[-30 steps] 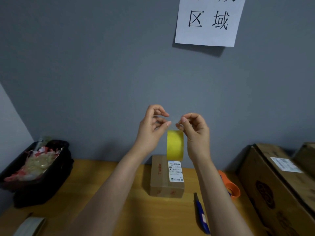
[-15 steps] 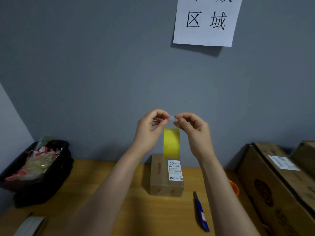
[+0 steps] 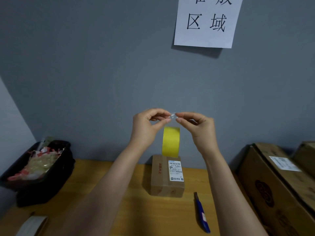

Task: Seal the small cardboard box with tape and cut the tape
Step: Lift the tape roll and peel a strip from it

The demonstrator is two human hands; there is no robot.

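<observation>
A strip of tape (image 3: 171, 142) is held up in front of the grey wall (image 3: 102, 74), pinched at its top end by both hands. The left hand (image 3: 146, 128) is closed in a pinch, thumb and forefinger pressed on the clear upper edge of the strip; the right hand (image 3: 199, 130) is closed likewise on the same edge, so that the fingertips of the two hands nearly meet. Below the pinch the strip is seen as a short clear part, then a yellow length hanging straight down between the two wrists. Its lower end reaches the far top edge of the small cardboard box (image 3: 167, 176); whether it is stuck there cannot be told. The box rests on the wooden table (image 3: 119, 210) directly below the hands, between the forearms, with a white shipping label (image 3: 176, 170) on its top face. A blue utility knife (image 3: 202, 213) lies on the table just inside the right forearm, near the box but not touching it. A black bin (image 3: 42, 167) of crumpled scraps is seen well outside the left arm, and large cardboard cartons (image 3: 279, 184) outside the right arm. A printed paper sign (image 3: 208, 21) is fixed to the wall above the right hand.
</observation>
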